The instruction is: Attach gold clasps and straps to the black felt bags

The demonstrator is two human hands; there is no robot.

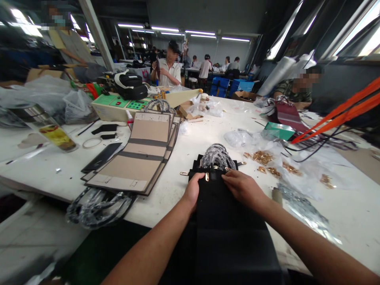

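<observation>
A long black bag panel (228,233) runs from the table edge down toward my body. At its far end are handles wrapped in clear plastic (218,156) and a small gold metal fitting (207,176). My left hand (192,192) grips the panel's left edge, thumb on top beside the fitting and the other fingers hidden. With fingers pinched together, my right hand (242,187) holds the panel's top edge on the right. Gold-tipped tabs stick out on both sides of the far end.
Stacked beige-lined bag panels (139,162) lie to the left, near a glass bottle (56,132) and a green machine (115,105). Gold fittings (263,157) lie in piles on plastic at right. Orange straps (341,113) hang at right. Other people sit farther back.
</observation>
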